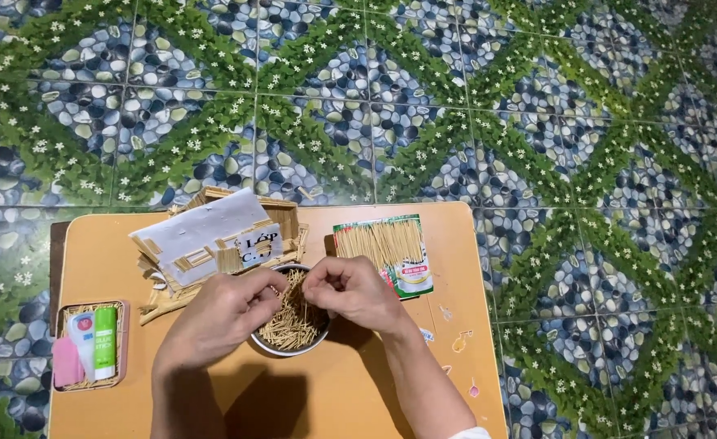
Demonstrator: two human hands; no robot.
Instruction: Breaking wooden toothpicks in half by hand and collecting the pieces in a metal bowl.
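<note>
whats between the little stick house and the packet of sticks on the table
Only bare tabletop lies between the model house and the packet; the bowl of sticks sits just below that gap, in the head view.

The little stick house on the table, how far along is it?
Done: the stick house has walls and a white paper roof. In hand: the left hand and right hand meet over a bowl of thin sticks, fingering some. Left: many loose sticks, plus a full packet; the glue stick lies in its tray.

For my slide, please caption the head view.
Both hands pick toothpicks over a bowl beside a stick house.
</note>
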